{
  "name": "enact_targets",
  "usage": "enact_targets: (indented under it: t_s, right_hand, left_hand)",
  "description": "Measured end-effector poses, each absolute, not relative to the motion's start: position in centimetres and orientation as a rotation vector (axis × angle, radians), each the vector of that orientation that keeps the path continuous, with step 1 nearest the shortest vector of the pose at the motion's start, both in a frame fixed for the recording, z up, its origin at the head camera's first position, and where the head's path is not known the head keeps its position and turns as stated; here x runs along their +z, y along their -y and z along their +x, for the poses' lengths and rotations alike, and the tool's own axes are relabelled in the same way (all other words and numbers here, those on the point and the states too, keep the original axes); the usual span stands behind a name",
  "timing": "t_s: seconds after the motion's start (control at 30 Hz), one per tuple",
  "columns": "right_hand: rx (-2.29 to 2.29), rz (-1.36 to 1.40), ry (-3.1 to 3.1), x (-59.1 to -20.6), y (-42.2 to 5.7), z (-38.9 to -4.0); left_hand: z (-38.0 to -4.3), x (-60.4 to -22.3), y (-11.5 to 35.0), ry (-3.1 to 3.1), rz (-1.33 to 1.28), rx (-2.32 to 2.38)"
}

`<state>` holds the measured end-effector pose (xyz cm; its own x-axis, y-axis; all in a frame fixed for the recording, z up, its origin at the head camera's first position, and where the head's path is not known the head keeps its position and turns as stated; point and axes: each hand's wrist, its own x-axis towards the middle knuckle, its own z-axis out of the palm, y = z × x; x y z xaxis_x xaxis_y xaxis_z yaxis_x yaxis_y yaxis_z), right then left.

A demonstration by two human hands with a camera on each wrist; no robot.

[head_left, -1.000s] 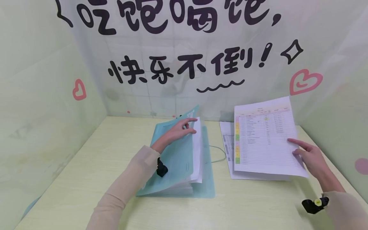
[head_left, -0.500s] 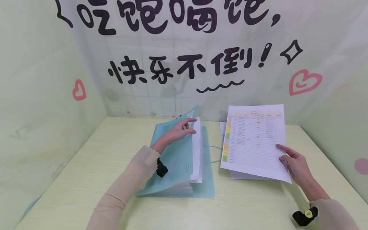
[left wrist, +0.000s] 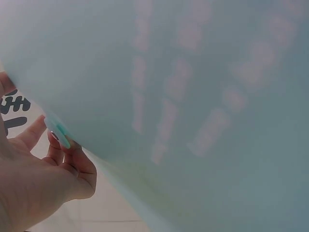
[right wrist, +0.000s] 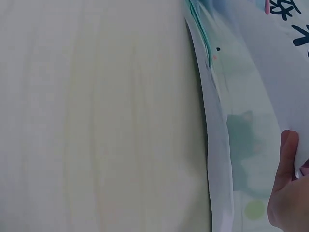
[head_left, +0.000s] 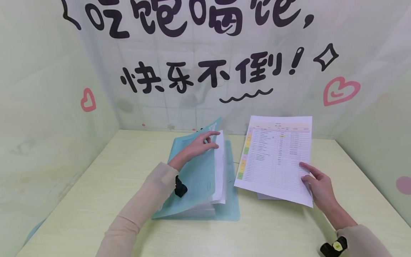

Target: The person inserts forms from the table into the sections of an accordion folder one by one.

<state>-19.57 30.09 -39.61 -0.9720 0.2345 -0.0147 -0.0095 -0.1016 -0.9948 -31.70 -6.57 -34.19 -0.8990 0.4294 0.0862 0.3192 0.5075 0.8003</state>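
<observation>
holding printed sheet (head_left: 276, 157) beside folder (head_left: 196, 175)

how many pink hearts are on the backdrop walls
2. One small heart is on the left wall above the table's far left corner; one larger heart is at the right, above the held sheet. More may be outside the view.

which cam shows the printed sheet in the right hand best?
Head view: the whole sheet shows, table print and coloured margin included, pinched at its right edge by the right hand. Right wrist shows only the sheet's edge and a finger. Left wrist is filled by the teal folder; no sheet.
</observation>
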Motion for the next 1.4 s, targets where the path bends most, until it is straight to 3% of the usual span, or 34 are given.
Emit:
enact_targets:
  t_s: [1.4]
  right_hand:
    - [1.982,-0.375,2.184,-40.9,-26.0,-19.4]
  left_hand:
    - [-31.6,-34.0,6.4,-2.634,0.582,1.341]
